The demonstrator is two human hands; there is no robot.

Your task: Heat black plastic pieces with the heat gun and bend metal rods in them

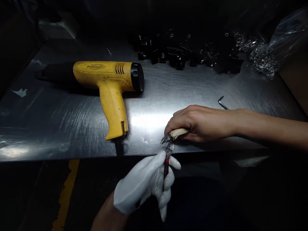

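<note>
My left hand [149, 179], in a white glove, is closed around small pliers [169, 150] with a red and black handle, in front of the table's near edge. Their metal jaws point up and away. My right hand [196, 123] is bare and closed on a tool [180, 132] with a cream-coloured handle, just above the metal table [154, 106]. That tool's metal jaws lie beside the tip of the pliers; whether the two touch is hard to tell.
A yellow heat gun [112, 83] lies on the left, nozzle leftward. Behind are many black parts [179, 57], shiny metal pieces [264, 61] and a clear plastic bag [288, 30]. A hex key [222, 103] lies beyond my right wrist.
</note>
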